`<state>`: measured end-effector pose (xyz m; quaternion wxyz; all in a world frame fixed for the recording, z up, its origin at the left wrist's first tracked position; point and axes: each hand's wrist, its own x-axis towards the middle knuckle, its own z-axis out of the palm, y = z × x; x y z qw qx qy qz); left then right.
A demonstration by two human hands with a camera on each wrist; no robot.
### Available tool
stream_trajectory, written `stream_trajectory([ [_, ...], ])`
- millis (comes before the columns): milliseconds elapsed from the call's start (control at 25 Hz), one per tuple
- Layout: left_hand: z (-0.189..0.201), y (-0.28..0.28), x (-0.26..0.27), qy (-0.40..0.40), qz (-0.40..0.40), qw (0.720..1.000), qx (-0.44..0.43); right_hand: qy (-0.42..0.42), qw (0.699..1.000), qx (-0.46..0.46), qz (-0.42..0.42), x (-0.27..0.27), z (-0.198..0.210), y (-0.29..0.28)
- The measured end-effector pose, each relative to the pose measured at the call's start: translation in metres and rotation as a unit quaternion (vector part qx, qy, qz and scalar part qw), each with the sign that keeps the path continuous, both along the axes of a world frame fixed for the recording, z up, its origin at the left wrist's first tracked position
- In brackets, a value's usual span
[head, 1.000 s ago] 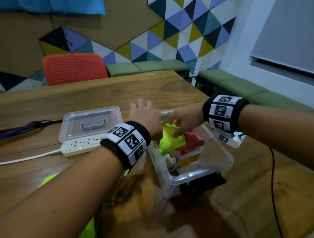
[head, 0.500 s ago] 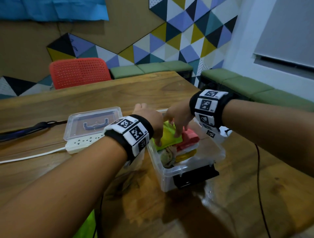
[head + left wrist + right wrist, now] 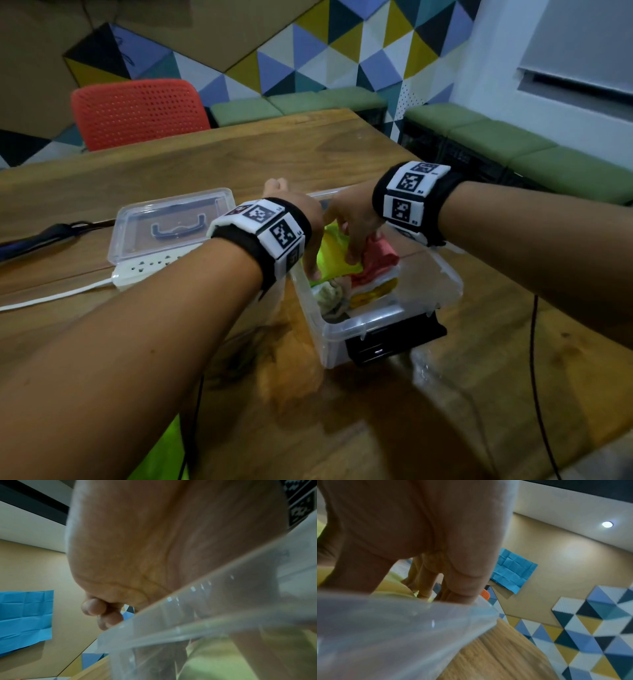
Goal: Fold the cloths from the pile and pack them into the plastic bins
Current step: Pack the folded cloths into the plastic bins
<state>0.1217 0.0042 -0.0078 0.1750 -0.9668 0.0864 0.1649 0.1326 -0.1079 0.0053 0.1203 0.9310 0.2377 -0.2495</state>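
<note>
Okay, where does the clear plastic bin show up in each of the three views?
Head: clear plastic bin right of centre, under both hands.
Left wrist: its rim slants across the lower right.
Right wrist: its blurred wall fills the lower left.
Shared landmark: yellow-green cloth inside the bin.

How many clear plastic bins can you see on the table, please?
2. One open bin sits near the middle of the table under both hands, holding cloths. A second, lidded bin stands to its left, behind a white power strip. Others may lie out of view.
</note>
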Motion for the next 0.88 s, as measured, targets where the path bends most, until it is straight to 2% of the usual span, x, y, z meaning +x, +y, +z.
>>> stream_trajectory([
  [200, 0.000, 0.006, 0.001, 0.007, 0.003, 1.000, -0.008, -0.010, 1.000, -0.028, 0.006, -0.004, 0.004, 0.003],
  [480, 0.007, 0.019, -0.014, -0.039, 0.019, 0.990, -0.133, -0.022, 0.993, -0.101, 0.056, -0.003, 0.013, 0.010],
  [720, 0.019, 0.032, -0.024, -0.050, 0.037, 0.967, -0.247, 0.001, 1.000, -0.009, -0.018, -0.001, 0.024, -0.004],
  [880, 0.034, 0.048, -0.035, -0.078, 0.032, 0.928, -0.363, 0.004, 0.999, -0.001, -0.034, -0.013, 0.039, 0.000],
])
